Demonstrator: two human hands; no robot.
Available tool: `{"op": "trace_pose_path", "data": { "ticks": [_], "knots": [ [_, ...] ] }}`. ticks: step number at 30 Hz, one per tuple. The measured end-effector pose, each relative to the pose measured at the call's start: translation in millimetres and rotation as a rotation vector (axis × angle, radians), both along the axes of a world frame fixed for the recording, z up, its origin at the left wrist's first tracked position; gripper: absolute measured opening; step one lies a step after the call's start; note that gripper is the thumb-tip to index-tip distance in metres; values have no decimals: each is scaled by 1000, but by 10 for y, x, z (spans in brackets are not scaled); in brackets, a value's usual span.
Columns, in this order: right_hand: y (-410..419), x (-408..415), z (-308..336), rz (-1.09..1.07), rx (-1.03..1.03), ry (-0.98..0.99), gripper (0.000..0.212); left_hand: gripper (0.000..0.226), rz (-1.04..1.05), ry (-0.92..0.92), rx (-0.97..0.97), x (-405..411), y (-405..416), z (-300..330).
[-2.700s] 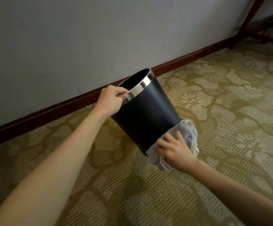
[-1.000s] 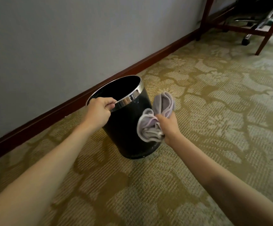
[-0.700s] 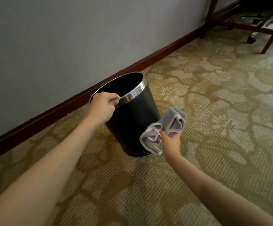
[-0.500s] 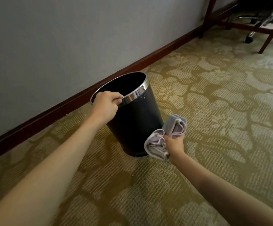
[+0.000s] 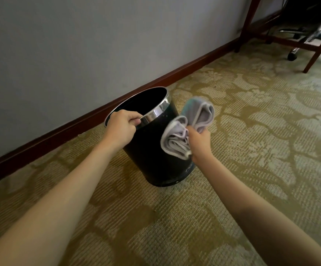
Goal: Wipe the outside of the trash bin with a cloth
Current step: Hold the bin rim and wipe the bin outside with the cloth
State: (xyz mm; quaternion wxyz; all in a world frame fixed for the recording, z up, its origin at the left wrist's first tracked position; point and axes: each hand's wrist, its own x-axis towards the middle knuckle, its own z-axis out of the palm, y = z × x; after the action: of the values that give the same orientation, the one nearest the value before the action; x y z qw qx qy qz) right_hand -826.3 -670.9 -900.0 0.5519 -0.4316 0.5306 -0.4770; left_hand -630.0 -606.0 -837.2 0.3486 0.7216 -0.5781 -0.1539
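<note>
A black trash bin [image 5: 148,150] with a shiny metal rim stands on the patterned carpet near the wall, tilted slightly. My left hand [image 5: 120,129] grips its near rim, fingers hooked inside. My right hand [image 5: 199,143] is closed on a bunched grey cloth [image 5: 186,129], held against the bin's right side, upper half. Part of the cloth sticks up above my fist. The far side of the bin is hidden.
A grey wall with a dark red baseboard [image 5: 63,131] runs just behind the bin. At the top right stand wooden table legs [image 5: 317,48] and an office chair base with castors [image 5: 292,55]. Patterned carpet [image 5: 261,121] stretches to the right and front.
Since half a second ago my right hand has risen with the cloth from the bin's lower right side to its upper right side. My left hand kept its grip on the rim.
</note>
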Motion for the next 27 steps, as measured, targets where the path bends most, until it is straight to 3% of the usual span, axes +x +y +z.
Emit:
{"op": "trace_pose_path", "data": {
  "ticks": [5,9,15,23,27],
  "knots": [
    [156,-531,-675,36,266,212,10,24,-70,-13,31,-21,53,-38],
    [245,-701,-806,35,329,150,5,25,-130,-85,22,-166,132,-114],
    [89,-952,-452,22,121,-39,25,21,-247,-218,38,-426,370,-214],
    [-170,-1278,-39,-48,-70,-11,46,22,-415,-519,-35,-945,527,-386],
    [-207,-1278,194,10,-130,-5,48,24,-435,-237,158,-830,434,-255]
  ]
}}
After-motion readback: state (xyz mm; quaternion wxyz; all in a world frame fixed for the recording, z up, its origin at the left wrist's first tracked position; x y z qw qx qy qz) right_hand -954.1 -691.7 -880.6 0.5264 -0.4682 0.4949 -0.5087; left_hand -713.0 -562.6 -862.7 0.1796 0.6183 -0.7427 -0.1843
